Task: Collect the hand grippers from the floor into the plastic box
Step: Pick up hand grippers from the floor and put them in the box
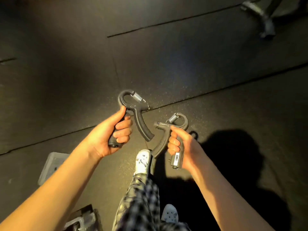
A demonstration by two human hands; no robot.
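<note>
My left hand (110,134) is closed around one handle of a black hand gripper (138,114); its steel spring points up and away and its free handle curves down to the right. My right hand (180,144) grips a second black hand gripper (168,129) by the handle with a small counter block at its end. Both are held in the air above the dark floor. A pale plastic box (50,165) lies on the floor at lower left, partly hidden behind my left forearm.
Dark rubber floor mats (166,64) with seams spread all around. A grey equipment foot (265,24) stands at the top right. My checked trouser leg and white shoe (142,161) are below the hands. A dark block (83,219) sits at the bottom left.
</note>
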